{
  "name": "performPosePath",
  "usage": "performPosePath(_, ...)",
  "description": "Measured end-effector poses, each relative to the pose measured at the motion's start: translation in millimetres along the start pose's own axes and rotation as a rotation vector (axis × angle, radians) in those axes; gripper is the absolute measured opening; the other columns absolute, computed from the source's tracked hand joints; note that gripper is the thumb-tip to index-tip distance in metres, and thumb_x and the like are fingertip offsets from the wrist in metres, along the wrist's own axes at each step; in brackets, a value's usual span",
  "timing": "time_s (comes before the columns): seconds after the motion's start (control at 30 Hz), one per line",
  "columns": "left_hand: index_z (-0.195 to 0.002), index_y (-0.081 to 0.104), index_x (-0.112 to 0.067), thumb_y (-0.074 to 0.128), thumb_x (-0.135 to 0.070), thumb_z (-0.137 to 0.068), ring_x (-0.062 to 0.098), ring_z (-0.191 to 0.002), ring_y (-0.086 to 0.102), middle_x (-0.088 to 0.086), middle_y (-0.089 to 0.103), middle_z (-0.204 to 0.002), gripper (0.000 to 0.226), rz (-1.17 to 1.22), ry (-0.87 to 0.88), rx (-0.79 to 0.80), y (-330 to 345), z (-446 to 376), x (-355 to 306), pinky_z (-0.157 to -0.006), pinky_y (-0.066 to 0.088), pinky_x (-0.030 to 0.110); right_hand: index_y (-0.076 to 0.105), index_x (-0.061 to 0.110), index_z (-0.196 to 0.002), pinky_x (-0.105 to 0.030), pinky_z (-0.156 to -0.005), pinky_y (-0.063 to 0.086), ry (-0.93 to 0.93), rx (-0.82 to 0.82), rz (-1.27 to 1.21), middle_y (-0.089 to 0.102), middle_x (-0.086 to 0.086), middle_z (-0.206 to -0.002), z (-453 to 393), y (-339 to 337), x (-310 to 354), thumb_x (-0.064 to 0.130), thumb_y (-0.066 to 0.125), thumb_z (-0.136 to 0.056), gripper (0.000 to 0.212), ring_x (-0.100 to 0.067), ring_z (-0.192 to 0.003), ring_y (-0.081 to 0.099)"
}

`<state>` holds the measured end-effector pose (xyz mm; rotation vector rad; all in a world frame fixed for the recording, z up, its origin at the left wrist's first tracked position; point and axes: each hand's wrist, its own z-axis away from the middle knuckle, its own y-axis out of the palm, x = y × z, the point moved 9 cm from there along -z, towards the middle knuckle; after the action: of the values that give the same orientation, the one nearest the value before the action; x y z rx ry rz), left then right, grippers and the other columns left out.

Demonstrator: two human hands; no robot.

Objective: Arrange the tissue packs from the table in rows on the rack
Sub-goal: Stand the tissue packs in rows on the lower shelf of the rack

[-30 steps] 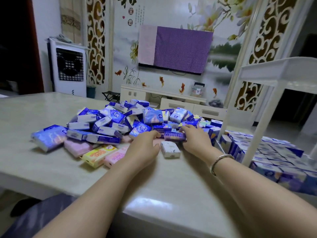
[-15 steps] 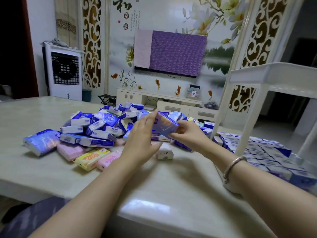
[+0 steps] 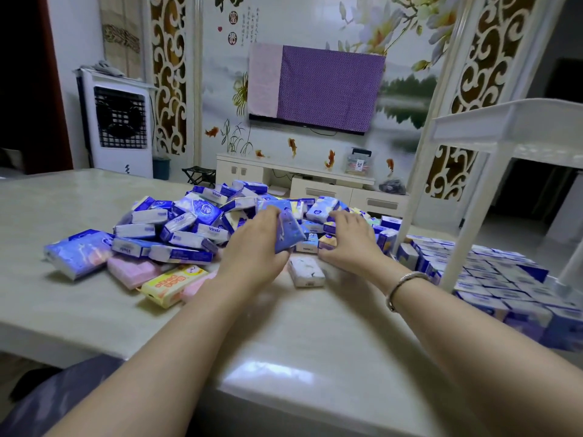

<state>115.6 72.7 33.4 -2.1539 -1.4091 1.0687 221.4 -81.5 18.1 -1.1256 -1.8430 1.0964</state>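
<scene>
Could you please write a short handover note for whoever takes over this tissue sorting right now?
Left hand grips a blue tissue pack above the table.
Right hand reaches into the pile, fingers on a small pack; grip unclear.
Done: many packs stand in rows on the rack, at the right.
Left: most of the pile, plus pink and yellow packs and one white pack lying near the hands.

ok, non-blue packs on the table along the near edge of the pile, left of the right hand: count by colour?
pink packs: 2, the second partly hidden behind the left forearm
yellow pack: 1
white pack: 1
Total: 4
</scene>
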Motion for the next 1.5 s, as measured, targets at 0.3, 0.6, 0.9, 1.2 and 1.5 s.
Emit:
performPosePath(0.3, -0.141, 0.03, -0.039, 0.061, -0.036, -0.089, 0.018, -0.1, 0.051, 0.001, 0.048, -0.118, 0.06, 0.373, -0.191, 0.049, 3, 6, 13, -0.088, 0.04, 0.029, 0.049, 0.008, -0.107, -0.037, -0.066, 0.039, 0.02, -0.187, -0.011, 0.062, -0.01, -0.1, 3, -16, 1, 0.032, 0.053, -0.089, 0.03, -0.031, -0.094, 0.057)
performPosePath(0.6, -0.123, 0.046, -0.027, 0.06, -0.032, -0.092, 0.02, -0.108, 0.064, 0.005, 0.064, -0.114, 0.035, 1.075, -0.273, 0.055, -5, 19, -29, -0.09, 0.055, 0.039, 0.055, 0.019, -0.103, -0.024, -0.073, 0.048, -0.091, -0.201, -0.835, 0.065, 0.007, -0.092, 74, -81, 32, 0.037, 0.062, -0.09, 0.024, -0.009, -0.088, 0.063)
performPosePath(0.9, -0.13, 0.034, -0.025, 0.041, -0.036, -0.099, 0.012, -0.097, 0.066, 0.003, 0.058, -0.127, 0.033, 1.285, -0.265, 0.201, -17, 24, -134, -0.082, 0.058, 0.044, 0.037, 0.012, -0.11, -0.018, -0.07, 0.048, -0.165, -0.315, -0.783, 0.059, 0.006, -0.101, 115, -160, 20, 0.036, 0.045, -0.098, 0.028, -0.005, -0.089, 0.06)
performPosePath(1.2, -0.114, 0.065, -0.025, 0.039, -0.021, -0.097, 0.018, -0.085, 0.063, 0.003, 0.069, -0.088, 0.031, 1.42, -0.326, 0.383, -15, 31, -217, -0.092, 0.053, 0.047, 0.029, 0.025, -0.118, -0.038, -0.097, 0.048, -0.047, -0.214, -0.82, 0.055, 0.002, -0.114, 159, -197, -37, 0.059, 0.054, -0.082, 0.055, -0.014, -0.111, 0.056)
performPosePath(1.5, -0.145, 0.036, -0.033, 0.037, 0.01, -0.093, 0.015, -0.083, 0.056, 0.004, 0.056, -0.098, 0.067, 1.227, -0.073, 0.515, 7, 40, -297, -0.079, 0.049, 0.036, 0.041, -0.001, -0.127, -0.028, -0.075, 0.05, 0.215, 0.014, -1.17, 0.057, -0.021, -0.111, 186, -201, -126, -0.004, 0.065, -0.072, 0.061, -0.027, -0.097, 0.06)
